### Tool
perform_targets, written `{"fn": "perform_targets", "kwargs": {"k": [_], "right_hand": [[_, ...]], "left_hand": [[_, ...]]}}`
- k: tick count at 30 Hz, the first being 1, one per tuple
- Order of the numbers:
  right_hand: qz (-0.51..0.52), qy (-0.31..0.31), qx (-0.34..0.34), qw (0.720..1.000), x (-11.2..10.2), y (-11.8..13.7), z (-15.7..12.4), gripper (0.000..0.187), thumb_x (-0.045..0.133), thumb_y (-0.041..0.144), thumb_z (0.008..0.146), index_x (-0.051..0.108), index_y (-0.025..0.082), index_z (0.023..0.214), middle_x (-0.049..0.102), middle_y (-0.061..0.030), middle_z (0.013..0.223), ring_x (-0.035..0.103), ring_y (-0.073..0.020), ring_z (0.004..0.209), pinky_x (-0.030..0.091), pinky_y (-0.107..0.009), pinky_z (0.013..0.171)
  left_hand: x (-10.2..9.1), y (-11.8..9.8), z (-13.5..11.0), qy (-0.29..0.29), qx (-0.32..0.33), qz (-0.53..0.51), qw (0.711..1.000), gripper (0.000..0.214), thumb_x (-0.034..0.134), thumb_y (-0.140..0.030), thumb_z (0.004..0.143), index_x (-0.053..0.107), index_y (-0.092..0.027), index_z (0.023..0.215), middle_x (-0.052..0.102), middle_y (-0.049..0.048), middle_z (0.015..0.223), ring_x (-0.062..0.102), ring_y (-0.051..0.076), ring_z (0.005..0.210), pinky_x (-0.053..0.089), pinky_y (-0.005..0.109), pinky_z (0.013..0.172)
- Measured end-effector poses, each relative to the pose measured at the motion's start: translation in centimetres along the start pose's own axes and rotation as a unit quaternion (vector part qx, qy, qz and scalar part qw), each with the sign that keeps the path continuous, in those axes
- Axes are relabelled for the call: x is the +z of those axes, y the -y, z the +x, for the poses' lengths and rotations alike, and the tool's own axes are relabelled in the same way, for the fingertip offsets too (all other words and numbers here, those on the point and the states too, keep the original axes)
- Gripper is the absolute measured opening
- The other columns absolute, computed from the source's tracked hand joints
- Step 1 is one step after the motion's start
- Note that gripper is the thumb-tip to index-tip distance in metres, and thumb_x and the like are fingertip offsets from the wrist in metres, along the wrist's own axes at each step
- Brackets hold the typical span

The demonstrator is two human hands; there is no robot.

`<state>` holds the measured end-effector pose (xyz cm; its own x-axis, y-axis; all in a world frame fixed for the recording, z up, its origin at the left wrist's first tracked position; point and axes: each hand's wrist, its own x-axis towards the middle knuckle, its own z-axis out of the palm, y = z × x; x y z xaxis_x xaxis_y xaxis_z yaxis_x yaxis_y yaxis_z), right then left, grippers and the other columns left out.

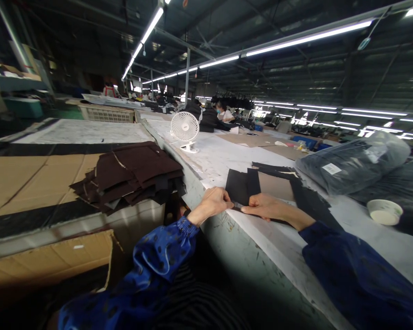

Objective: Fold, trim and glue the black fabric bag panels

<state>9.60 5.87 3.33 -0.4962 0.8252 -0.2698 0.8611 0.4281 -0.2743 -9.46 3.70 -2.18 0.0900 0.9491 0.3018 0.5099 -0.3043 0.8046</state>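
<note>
My left hand is closed at the table's front edge, its fingertips pinching the near edge of a piece of black fabric. Close to its right, my right hand presses its fingers down on the same near edge. A short dark strip shows between the two hands; its exact form is hard to make out. Beside the black piece lies a grey-brown panel, partly covered by my right hand. More black fabric pieces lie beyond and to the right, under my right forearm.
A white clip fan stands on the white-covered table. Dark brown fabric pieces are stacked at the left on cardboard. Plastic-wrapped bundles and a pale bowl sit at the right. A co-worker is farther back.
</note>
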Motion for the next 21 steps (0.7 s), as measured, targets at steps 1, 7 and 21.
{"fn": "perform_targets", "kwargs": {"k": [1, 7, 21], "right_hand": [[-0.005, -0.004, 0.002, 1.0, 0.0, 0.3, 0.0, 0.042, 0.048, 0.056, 0.083, 0.047, 0.019, 0.065, 0.047, 0.0021, 0.045, 0.048, -0.0118, 0.043, 0.032, -0.024, 0.046], [-0.017, -0.02, 0.015, 1.0, 0.1, 1.4, 0.0, 0.051, 0.044, 0.064, 0.082, 0.037, 0.022, 0.054, 0.044, 0.0009, 0.039, 0.044, -0.0121, 0.038, 0.031, -0.024, 0.043], [0.079, 0.049, 0.0, 0.996, 0.2, 2.4, -0.8, 0.047, 0.051, 0.06, 0.082, 0.046, 0.018, 0.06, 0.049, 0.0021, 0.047, 0.046, -0.0091, 0.04, 0.035, -0.02, 0.039]], "left_hand": [[0.1, 0.0, 0.0, -0.001, -0.003, -0.002, 1.0, 0.017, 0.068, -0.017, 0.059, 0.061, -0.024, 0.044, 0.061, 0.0021, 0.055, 0.053, 0.019, 0.058, 0.035, 0.032, 0.058], [0.4, 0.7, 0.5, -0.014, -0.001, -0.045, 0.999, 0.019, 0.072, -0.013, 0.056, 0.059, -0.022, 0.046, 0.056, -0.0004, 0.048, 0.048, 0.015, 0.051, 0.034, 0.03, 0.057], [-0.2, 3.4, -4.6, -0.027, 0.239, 0.023, 0.97, 0.051, 0.08, -0.031, 0.068, 0.064, -0.027, 0.116, 0.067, 0.0054, 0.118, 0.045, 0.027, 0.122, 0.03, 0.044, 0.104]]}}
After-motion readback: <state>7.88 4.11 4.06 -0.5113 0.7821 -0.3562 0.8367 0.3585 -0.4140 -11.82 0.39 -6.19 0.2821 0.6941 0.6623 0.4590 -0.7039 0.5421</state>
